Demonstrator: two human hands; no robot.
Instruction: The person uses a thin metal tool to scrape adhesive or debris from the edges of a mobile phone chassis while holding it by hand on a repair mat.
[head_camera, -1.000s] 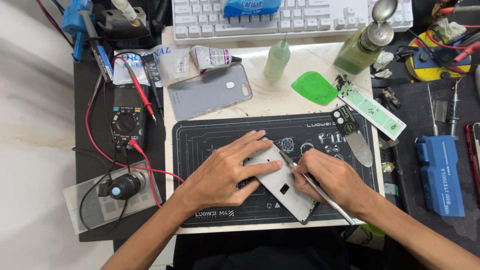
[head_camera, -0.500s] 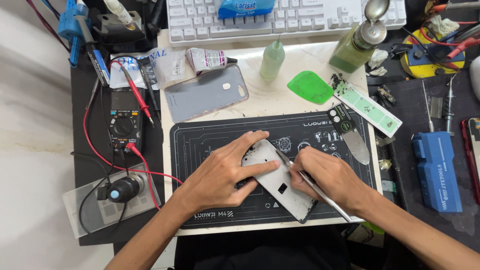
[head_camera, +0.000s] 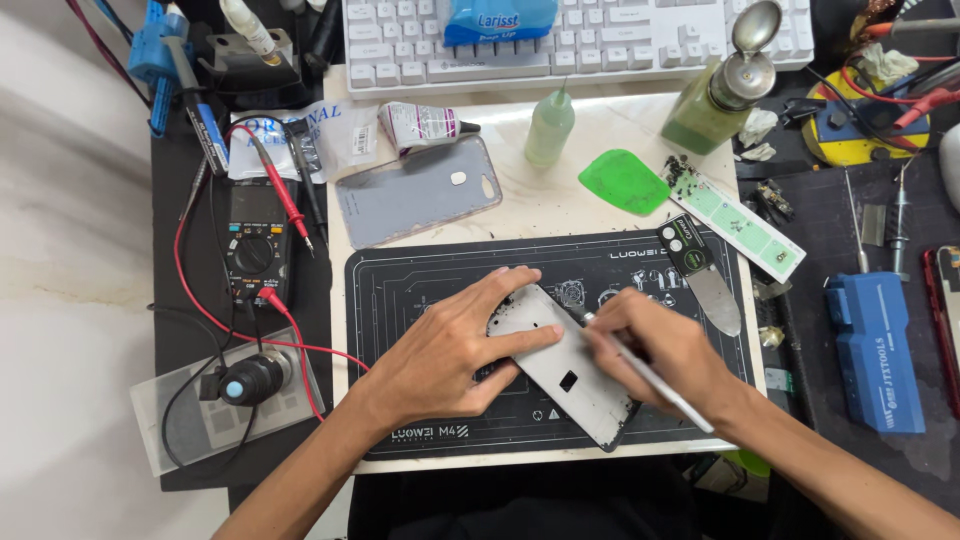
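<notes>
- Silver phone body (head_camera: 568, 368) lies back side up and slanted on the black work mat (head_camera: 420, 290), in the middle of the desk
- left hand (head_camera: 455, 350) lies flat on its upper end, fingers spread, pressing it down
- right hand (head_camera: 665, 352) pinches a thin metal tool (head_camera: 655, 380) like a pen, tip touching the upper edge of the phone
- grey phone cover (head_camera: 415, 192) and green pick (head_camera: 625, 182) rest above the mat
</notes>
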